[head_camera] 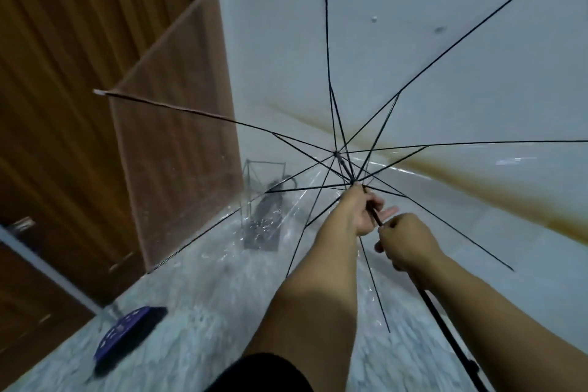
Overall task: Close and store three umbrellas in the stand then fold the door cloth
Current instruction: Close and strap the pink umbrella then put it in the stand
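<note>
A clear umbrella [413, 73] with black ribs is spread open in front of me, its hub pointing away. My left hand [361, 208] grips the black shaft just below the runner where the ribs meet. My right hand [405, 240] grips the same shaft lower down, and the shaft runs on to the bottom right. Seen through the canopy, a wire umbrella stand [262, 204] stands on the floor by the door frame with a dark umbrella [270, 200] in it. A dark blue folded cloth [127, 336] lies on the floor at the lower left.
A wooden door [79, 105] fills the left side. A pale wall [413, 9] with a brown stain along its base runs on the right. The floor [206, 296] is grey marble-patterned tile.
</note>
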